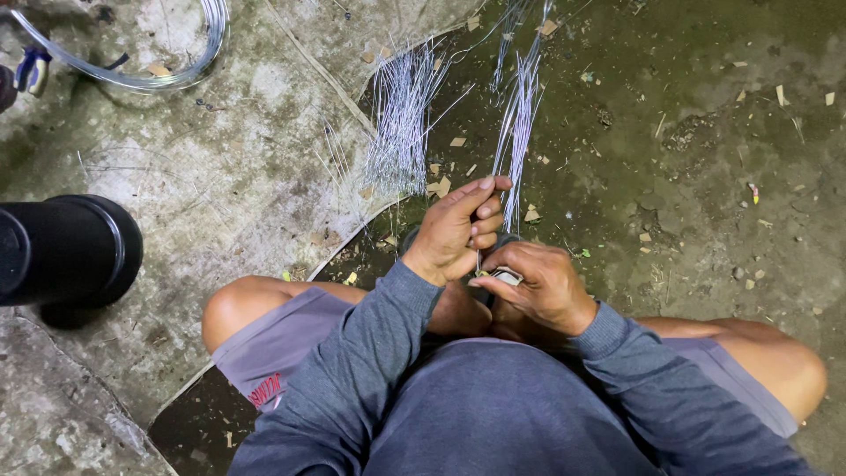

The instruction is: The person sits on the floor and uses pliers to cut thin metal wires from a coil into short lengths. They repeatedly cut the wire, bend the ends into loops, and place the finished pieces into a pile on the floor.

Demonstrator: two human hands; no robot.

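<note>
on the dirt floor [705,176] past the wire coil [132,75] and cut-wire pile [401,123], left hand [458,229] pinches a thin wire bundle [518,123] while right hand [538,286] grips a small white piece [506,276]; best keep strands taut and aligned.

Bare ground [705,176], dark, damp-looking dirt, littered with small pale chips and scraps; lit from above near centre, darker toward edges. Worn grey sheet [220,176] spread over left side, stained and creased, edge running diagonally toward bottom left. On the sheet: black cylindrical container [70,251] lying at left, coil of thick wire [159,79] at top left, blue-handled tool [33,69] partly cut off at left edge.
</note>
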